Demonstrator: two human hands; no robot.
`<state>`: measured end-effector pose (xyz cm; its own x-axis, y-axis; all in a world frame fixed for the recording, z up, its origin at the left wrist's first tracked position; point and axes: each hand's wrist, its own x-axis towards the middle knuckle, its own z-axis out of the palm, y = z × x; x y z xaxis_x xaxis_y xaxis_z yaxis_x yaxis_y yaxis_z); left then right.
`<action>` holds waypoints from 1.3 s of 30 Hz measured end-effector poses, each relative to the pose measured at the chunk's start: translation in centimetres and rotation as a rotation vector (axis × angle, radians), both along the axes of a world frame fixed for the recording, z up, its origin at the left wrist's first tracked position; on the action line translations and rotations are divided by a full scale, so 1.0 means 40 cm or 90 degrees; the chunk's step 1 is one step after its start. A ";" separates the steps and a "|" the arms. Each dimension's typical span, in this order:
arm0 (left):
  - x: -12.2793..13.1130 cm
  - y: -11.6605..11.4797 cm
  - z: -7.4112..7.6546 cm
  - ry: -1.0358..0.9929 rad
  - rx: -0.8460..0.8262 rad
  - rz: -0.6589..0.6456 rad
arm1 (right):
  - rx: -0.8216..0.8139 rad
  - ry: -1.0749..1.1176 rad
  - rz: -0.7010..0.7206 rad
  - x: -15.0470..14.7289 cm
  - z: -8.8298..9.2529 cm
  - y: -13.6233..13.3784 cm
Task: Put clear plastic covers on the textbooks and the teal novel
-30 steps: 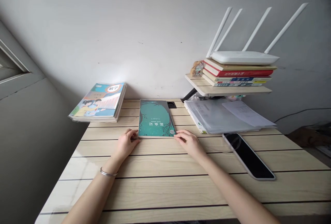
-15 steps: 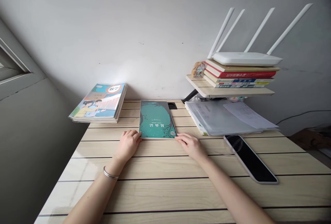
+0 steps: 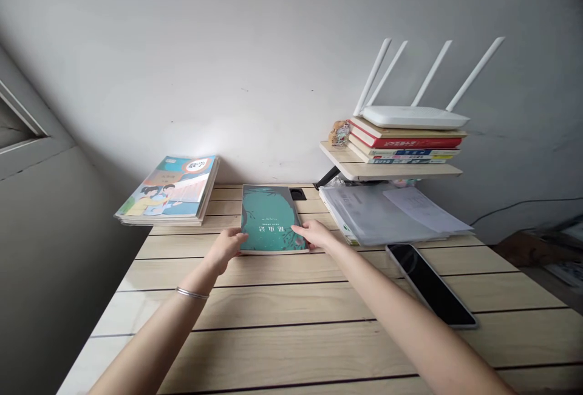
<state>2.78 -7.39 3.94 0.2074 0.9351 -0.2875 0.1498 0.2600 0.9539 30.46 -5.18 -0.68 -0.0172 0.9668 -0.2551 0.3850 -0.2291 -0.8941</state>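
On a pale wood-pattern table (image 3: 282,352) with thin dark lines, the bare left hand (image 3: 223,250) and right hand (image 3: 316,234) are both at the near edge of a thin teal-green paperback book (image 3: 268,216). The book lies near the wall, and its title is upside down to the viewer. The left hand is at the lower left corner, and the fingers of the right hand rest on the cover near the lower right corner. I cannot tell if they really grasp the book or only touch it. This placing seems good for steady handling, because the hands are on opposite sides and the book cannot easily turn. Light fingers would also keep the soft cover from bending.

A thin silver bangle (image 3: 192,293) is around the left wrist. To the left lies a stack of illustrated school textbooks (image 3: 166,191). To the right are clear plastic folders (image 3: 373,216) and a black smartphone in a pale case (image 3: 430,285). Above them, a small wooden shelf (image 3: 387,170) carries a pile of books (image 3: 405,143) with a white four-antenna router (image 3: 412,116) on top. Behind everything stands a plain grey wall (image 3: 228,67).
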 end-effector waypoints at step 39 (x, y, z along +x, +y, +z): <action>0.067 0.233 0.039 -0.137 0.300 0.124 | 0.377 0.321 -0.038 -0.054 0.127 0.062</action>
